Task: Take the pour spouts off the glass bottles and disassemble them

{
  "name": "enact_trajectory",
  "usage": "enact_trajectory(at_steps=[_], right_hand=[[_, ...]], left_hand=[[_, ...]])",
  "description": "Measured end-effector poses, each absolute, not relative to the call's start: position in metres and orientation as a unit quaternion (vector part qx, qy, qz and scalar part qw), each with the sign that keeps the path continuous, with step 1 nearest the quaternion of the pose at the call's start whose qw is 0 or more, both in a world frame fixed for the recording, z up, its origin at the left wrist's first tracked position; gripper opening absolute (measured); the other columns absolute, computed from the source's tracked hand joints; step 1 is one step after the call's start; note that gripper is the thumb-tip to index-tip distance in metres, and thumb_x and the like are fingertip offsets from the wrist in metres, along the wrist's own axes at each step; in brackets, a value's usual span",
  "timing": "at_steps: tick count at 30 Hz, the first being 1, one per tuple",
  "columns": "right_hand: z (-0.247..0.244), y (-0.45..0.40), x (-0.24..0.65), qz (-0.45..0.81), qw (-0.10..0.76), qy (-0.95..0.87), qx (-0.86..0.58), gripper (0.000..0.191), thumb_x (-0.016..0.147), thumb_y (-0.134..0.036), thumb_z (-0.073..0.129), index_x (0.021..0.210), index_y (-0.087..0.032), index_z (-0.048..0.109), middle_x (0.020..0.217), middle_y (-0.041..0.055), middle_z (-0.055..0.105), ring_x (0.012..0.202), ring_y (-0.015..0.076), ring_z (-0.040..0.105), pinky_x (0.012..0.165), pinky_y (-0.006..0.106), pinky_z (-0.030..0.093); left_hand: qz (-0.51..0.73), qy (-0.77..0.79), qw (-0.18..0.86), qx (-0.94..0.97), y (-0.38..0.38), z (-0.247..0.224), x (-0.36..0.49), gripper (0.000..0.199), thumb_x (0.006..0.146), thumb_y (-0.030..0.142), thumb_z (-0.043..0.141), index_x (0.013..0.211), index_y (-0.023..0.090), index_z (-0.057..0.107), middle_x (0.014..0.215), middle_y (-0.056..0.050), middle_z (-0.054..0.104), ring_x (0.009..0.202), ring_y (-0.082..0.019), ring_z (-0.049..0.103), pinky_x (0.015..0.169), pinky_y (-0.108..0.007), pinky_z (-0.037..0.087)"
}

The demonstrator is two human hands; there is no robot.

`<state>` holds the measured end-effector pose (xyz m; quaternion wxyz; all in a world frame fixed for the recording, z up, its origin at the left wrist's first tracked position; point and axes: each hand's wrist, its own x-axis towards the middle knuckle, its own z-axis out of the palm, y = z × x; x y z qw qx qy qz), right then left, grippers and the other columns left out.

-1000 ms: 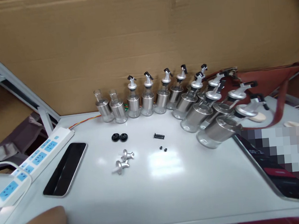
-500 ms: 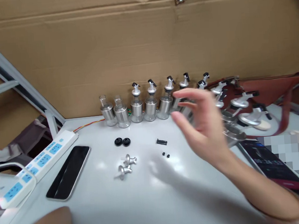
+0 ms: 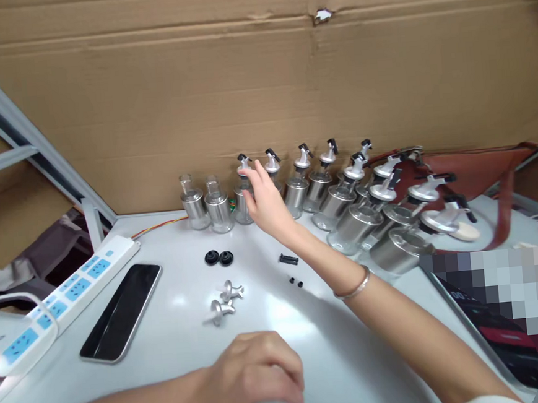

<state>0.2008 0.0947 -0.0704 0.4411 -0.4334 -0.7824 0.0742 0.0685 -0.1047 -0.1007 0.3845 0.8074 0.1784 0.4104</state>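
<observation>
Two uncapped bottles [image 3: 219,209] at nine o'clock, head view; right hand [image 3: 269,206] unclenched, fingers parted by a capped bottle [image 3: 241,201], contact unclear. Left hand [image 3: 252,376] at six o'clock, fingers curled, can't tell if holding anything; silver pourers [image 3: 217,313] at its eleven o'clock.

A slim, silvery bracelet [image 3: 362,285] with a smooth, rounded band circles the right wrist, just right of the frame's centre. A white sleeve [image 3: 490,402] shows at the lower right edge (only a sliver of it, so its cut is hidden). The right hand [image 3: 268,203] and left hand [image 3: 257,370] are bare, slender-fingered, the left slightly blurred at bottom centre.
</observation>
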Motion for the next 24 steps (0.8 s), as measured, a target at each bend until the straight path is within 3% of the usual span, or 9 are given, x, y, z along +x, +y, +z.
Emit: enact_trajectory(at_steps=[3,6,10,16,24], right_hand=[[-0.069,0.102,0.196,0.071,0.418,-0.780,-0.461,0.035,0.088,-0.008,0.047,0.121,-0.013,0.053,0.146,0.0257,0.034,0.127,0.0361,0.048,0.101,0.053,0.042],[-0.067,0.108,0.194,0.074,0.418,-0.772,-0.473,0.026,0.086,-0.011,0.052,0.111,-0.016,0.056,0.135,0.0229,0.046,0.105,0.0320,0.062,0.093,0.052,0.047],[-0.064,0.115,0.190,0.074,0.442,-0.746,-0.492,0.016,0.083,-0.014,0.059,0.098,-0.015,0.052,0.112,0.0182,0.055,0.098,0.0309,0.061,0.087,0.049,0.048],[-0.067,0.126,0.180,0.109,0.481,-0.705,-0.510,0.017,0.088,-0.017,0.051,0.102,-0.019,0.042,0.093,0.0108,0.059,0.085,0.0264,0.063,0.079,0.044,0.049],[-0.059,0.094,0.201,0.115,0.549,-0.672,-0.484,0.020,0.089,-0.017,0.046,0.103,-0.025,0.034,0.091,0.0053,0.058,0.078,0.0198,0.062,0.075,0.038,0.050]], left_hand=[[0.415,0.100,0.334,0.841,-0.090,-0.118,0.078,0.023,0.099,0.041,0.029,0.115,0.026,0.039,0.075,-0.002,0.058,0.064,-0.016,0.060,0.057,-0.025,0.048],[0.395,0.120,0.360,0.837,-0.091,-0.136,0.082,0.021,0.099,0.041,0.029,0.112,0.027,0.037,0.075,-0.001,0.055,0.059,-0.014,0.055,0.054,-0.023,0.045],[0.369,0.154,0.410,0.820,-0.096,-0.142,0.081,0.021,0.099,0.041,0.031,0.108,0.024,0.039,0.080,-0.002,0.056,0.059,-0.012,0.051,0.056,-0.021,0.044],[0.307,0.205,0.451,0.813,-0.095,-0.133,0.080,0.019,0.096,0.039,0.034,0.103,0.022,0.040,0.082,-0.003,0.059,0.062,-0.014,0.052,0.062,-0.024,0.046],[0.274,0.229,0.494,0.793,-0.095,-0.137,0.082,0.022,0.095,0.040,0.036,0.107,0.022,0.040,0.086,-0.004,0.055,0.066,-0.015,0.053,0.065,-0.027,0.046]])
